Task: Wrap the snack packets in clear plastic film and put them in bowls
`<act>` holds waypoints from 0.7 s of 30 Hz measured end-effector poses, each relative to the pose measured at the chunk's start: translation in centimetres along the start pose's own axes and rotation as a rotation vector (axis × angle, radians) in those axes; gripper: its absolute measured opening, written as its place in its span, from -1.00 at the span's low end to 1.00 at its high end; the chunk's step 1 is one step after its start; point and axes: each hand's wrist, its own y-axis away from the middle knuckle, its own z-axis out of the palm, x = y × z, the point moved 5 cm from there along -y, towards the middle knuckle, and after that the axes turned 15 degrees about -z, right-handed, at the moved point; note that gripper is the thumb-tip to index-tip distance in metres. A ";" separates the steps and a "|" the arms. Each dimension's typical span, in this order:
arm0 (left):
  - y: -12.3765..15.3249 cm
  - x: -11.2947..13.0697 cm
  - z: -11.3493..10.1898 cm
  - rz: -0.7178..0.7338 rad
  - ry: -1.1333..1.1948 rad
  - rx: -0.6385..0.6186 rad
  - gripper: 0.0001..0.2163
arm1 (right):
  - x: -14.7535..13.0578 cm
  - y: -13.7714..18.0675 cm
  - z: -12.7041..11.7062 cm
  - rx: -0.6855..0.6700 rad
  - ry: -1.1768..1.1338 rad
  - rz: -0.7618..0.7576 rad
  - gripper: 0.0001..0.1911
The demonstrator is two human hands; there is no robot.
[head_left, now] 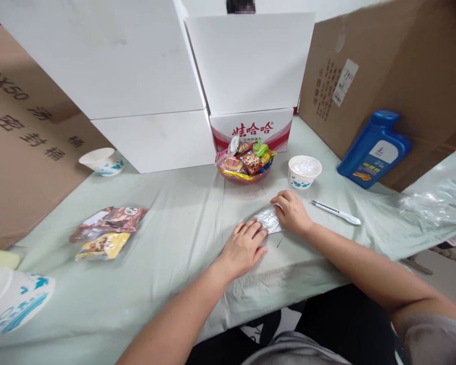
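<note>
A small piece of crinkled clear plastic, which looks like a folded bag point(269, 220), lies flat on the cloth between my hands. My left hand point(243, 247) rests palm down on its left edge, fingers stretched out. At the right edge, my right hand point(292, 212) has its fingers curled, with thumb and forefinger closed on the plastic. Just right of that hand lies a white utility knife point(336, 213). Behind it stands a paper bowl point(304, 180) with clear plastic inside. A red bowl point(247, 178) heaped with wrapped snacks sits beyond my hands.
Packaged snacks point(108, 230) lie to the left, with paper bowls point(105, 165) point(26, 304) at that side. A blue bottle point(376, 149) leans against a cardboard box point(345, 76) on the right. White boxes point(152, 76) wall off the back. Loose clear plastic point(429, 208) lies at right.
</note>
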 end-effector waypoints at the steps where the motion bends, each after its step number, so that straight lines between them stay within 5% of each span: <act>1: 0.0 0.0 0.0 0.003 0.007 0.004 -0.67 | -0.3 0.1 -0.2 0.030 -0.056 -0.069 -0.79; 6: 0.0 -0.6 -0.3 -0.037 0.076 0.093 -0.72 | -3.0 1.8 1.1 -0.172 -0.274 -0.385 -0.75; 9: 0.0 -1.2 -0.5 -0.076 0.099 0.120 -0.80 | -2.1 2.1 0.4 -0.143 -0.217 -0.378 -0.72; 12: 0.0 -1.4 -0.4 -0.062 0.101 0.093 -0.83 | 0.9 0.7 -3.2 0.028 -0.048 -0.335 -0.69; 15: 0.1 -1.3 -0.3 -0.049 0.088 0.073 -0.82 | 5.6 -1.7 -7.3 0.152 0.229 -0.073 -0.67; 18: 0.0 -1.4 -0.1 -0.050 0.074 0.062 -0.80 | 10.3 -3.4 -7.0 -0.293 0.368 0.240 -0.53; 21: -0.1 -1.2 -0.1 -0.058 0.078 0.044 -0.79 | 12.8 -4.1 -5.2 -0.615 0.305 0.311 -0.42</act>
